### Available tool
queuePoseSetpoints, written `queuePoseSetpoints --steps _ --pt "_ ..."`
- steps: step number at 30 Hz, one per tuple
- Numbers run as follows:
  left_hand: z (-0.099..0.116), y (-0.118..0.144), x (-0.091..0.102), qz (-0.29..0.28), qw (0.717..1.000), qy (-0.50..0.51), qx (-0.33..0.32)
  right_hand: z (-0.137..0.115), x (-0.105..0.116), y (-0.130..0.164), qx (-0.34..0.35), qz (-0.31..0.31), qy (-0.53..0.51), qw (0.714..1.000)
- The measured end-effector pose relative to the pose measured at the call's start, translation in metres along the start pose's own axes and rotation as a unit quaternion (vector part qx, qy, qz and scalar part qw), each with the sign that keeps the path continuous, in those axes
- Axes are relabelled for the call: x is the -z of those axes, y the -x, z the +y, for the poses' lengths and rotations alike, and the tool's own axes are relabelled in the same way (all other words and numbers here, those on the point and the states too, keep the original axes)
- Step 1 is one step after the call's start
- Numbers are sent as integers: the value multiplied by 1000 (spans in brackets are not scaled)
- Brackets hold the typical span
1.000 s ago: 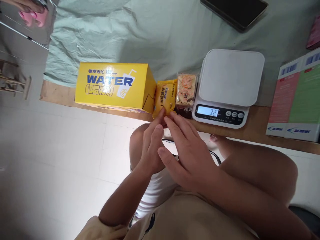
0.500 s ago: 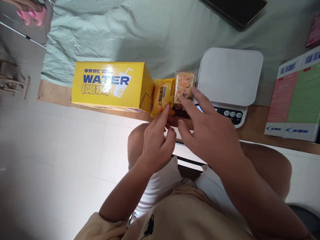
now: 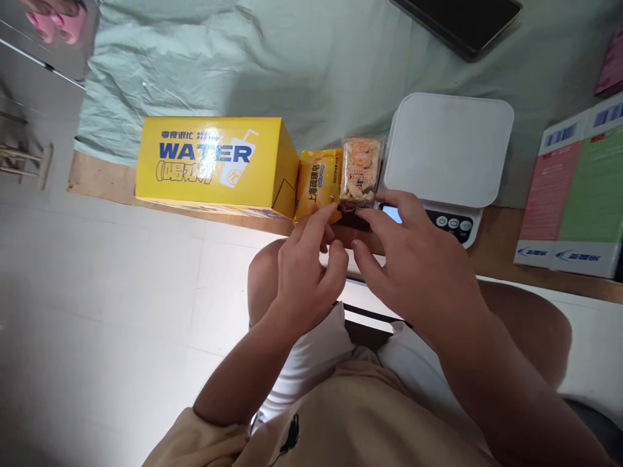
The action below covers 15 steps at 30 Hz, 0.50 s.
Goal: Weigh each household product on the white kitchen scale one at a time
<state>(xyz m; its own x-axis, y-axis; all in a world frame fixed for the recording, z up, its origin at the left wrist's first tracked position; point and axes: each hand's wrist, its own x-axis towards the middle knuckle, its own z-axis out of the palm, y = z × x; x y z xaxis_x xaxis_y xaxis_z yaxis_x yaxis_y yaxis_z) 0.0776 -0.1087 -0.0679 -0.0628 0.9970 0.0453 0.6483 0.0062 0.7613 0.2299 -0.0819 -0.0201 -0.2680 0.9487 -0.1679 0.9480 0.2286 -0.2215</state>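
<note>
A yellow packet of soap lies against the right end of a yellow box marked WATER. To its right is a clear-wrapped nutty snack bar, with something dark partly hidden below it. Beside the bar sits a white kitchen scale with nothing on its plate and its display lit. My left hand is open, thumb and fingers apart, index fingertip at the soap packet's lower edge. Also open, my right hand has its fingertips at the bar's lower edge and covers part of the scale's front.
A black phone-like slab lies at the back on the pale green cloth. To the right stands a red, green and white box. The table's wooden edge runs above my knees. Pink shoes of another person show at top left.
My right hand's fingers have drawn back from the top of the snack bar to its lower edge, uncovering more of it. The left hand has barely shifted at the soap packet.
</note>
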Motion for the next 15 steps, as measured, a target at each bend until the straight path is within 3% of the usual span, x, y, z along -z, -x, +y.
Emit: queuePoseSetpoints --steps 10,15 --pt "1 -2 -2 -21 997 -68 -17 4 0 -1 -23 7 -54 998" --pt "-4 5 3 52 997 -57 -29 4 3 -2 -25 -25 -61 998"
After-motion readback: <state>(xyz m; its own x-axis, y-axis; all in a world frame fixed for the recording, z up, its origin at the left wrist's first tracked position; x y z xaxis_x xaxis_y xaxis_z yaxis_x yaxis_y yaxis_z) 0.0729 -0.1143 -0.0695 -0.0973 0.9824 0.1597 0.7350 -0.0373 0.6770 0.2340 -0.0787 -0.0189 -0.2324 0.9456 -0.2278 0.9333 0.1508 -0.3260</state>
